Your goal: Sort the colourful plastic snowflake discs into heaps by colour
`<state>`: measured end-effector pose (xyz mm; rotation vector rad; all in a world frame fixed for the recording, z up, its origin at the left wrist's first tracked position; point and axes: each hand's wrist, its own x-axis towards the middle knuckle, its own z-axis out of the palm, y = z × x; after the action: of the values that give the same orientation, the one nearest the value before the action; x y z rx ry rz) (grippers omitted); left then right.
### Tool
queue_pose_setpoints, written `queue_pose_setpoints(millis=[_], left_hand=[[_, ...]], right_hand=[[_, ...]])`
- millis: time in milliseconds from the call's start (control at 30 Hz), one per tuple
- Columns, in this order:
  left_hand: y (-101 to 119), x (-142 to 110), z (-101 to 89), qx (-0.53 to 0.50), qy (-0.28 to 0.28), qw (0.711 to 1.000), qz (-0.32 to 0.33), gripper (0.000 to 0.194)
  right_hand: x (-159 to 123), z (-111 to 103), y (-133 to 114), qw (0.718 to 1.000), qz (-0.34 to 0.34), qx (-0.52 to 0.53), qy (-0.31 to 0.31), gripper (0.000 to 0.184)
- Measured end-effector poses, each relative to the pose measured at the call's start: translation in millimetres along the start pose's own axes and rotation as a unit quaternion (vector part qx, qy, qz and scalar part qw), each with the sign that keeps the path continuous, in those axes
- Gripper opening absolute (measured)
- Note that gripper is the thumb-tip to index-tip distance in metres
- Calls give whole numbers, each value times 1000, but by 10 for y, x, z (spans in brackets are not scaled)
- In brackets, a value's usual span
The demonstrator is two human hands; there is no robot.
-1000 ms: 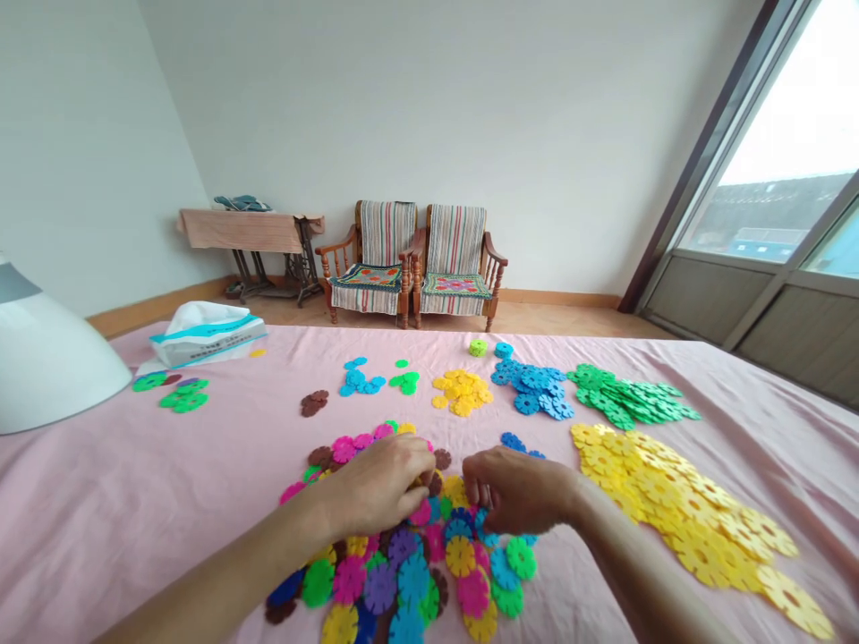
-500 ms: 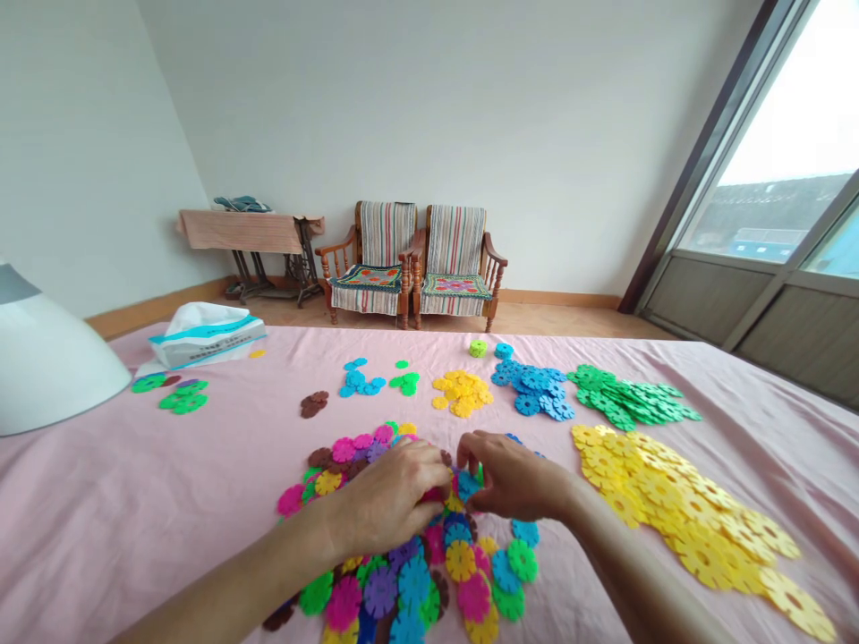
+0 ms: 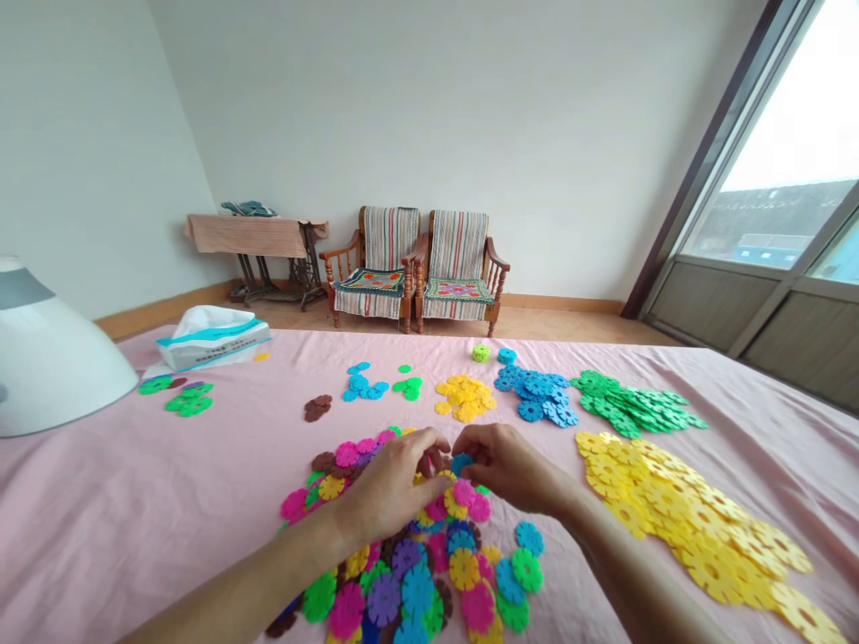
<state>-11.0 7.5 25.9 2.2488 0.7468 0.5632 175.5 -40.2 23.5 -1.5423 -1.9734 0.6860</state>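
Observation:
A mixed heap of flat plastic snowflake discs (image 3: pixel 416 572) in pink, purple, blue, green, yellow and brown lies on the pink cloth (image 3: pixel 134 501) in front of me. My left hand (image 3: pixel 393 487) rests over the top of the heap with its fingers curled and pinched on a small piece I cannot make out. My right hand (image 3: pixel 510 465) is beside it, fingertips pinched on a blue disc (image 3: pixel 461 463). The two hands almost touch above pink and yellow discs.
Sorted piles lie further out: yellow discs (image 3: pixel 684 514) at right, green discs (image 3: pixel 627 402), blue discs (image 3: pixel 540 395), small yellow pile (image 3: pixel 464 396). A tissue pack (image 3: pixel 215 336) and a white domed object (image 3: pixel 46 358) stand at left. Two wooden chairs (image 3: pixel 420 268) are beyond.
Both hands have moved up and away from me over the heap and drawn closer together. The right hand now pinches a blue disc; more mixed discs show below the hands.

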Motion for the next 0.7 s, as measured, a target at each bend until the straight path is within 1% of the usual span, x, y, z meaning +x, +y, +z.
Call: queue_pose_setpoints(millis=[67, 100, 200, 267, 333, 367, 400, 433, 467, 500, 600, 700], left_hand=[[-23, 7, 26, -35, 23, 999, -20, 19], [-35, 12, 37, -49, 32, 998, -24, 17], [-75, 30, 54, -99, 32, 994, -35, 9], [-127, 57, 39, -127, 25, 991, -43, 9], [-225, 109, -15, -120, 51, 990, -46, 11], [-297, 148, -62, -102, 79, 990, -52, 11], [-384, 196, -123, -79, 118, 988, -59, 11], [-484, 253, -197, -57, 156, 983, -83, 9], [-594, 317, -282, -33, 191, 973, -126, 8], [-709, 386, -375, -20, 217, 964, -150, 7], [-1043, 589, -650, 17, 267, 943, -199, 6], [-1276, 725, -848, 51, 289, 924, -245, 4]], right_hand=[[15, 73, -33, 998, 5, 48, 30, 17], [22, 112, -46, 997, 6, 70, 41, 19], [43, 204, -56, 991, 3, 126, 45, 26], [66, 232, -31, 988, -1, 145, 44, 29], [98, 242, 27, 988, 5, 143, 63, 27], [116, 246, 68, 987, 15, 137, 80, 22], [133, 250, 114, 987, 28, 129, 96, 18], [150, 257, 164, 986, 42, 118, 110, 14], [165, 265, 213, 986, 55, 105, 121, 11], [178, 275, 258, 985, 65, 91, 128, 10], [197, 302, 342, 987, 69, 59, 133, 9], [193, 308, 339, 989, 53, 36, 134, 9]])
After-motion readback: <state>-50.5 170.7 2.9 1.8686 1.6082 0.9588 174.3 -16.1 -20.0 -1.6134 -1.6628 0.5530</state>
